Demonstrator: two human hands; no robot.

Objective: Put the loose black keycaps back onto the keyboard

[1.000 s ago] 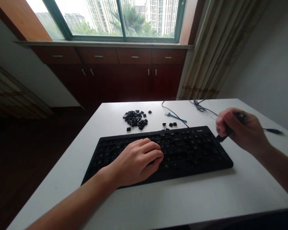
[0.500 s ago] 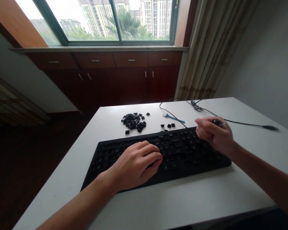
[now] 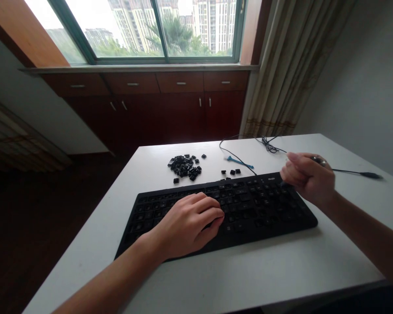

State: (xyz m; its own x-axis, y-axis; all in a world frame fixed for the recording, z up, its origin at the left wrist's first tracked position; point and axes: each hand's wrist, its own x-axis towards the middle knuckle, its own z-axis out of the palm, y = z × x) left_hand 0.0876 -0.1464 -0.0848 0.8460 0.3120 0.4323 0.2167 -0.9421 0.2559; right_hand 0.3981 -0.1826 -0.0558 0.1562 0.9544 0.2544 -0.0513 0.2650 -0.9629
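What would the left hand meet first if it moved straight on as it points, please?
The left hand would probably meet the right part of the black keyboard first; the right hand may lie beyond, though its height is unclear.

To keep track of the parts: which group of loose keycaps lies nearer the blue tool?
The small scattered group, between the blue tool and the keyboard; the dense heap lies farther left.

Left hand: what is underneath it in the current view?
The left hand lies over the black keyboard, whose key area shows on both sides of it. Whatever keys or gaps sit directly beneath the hand are covered and cannot be seen.
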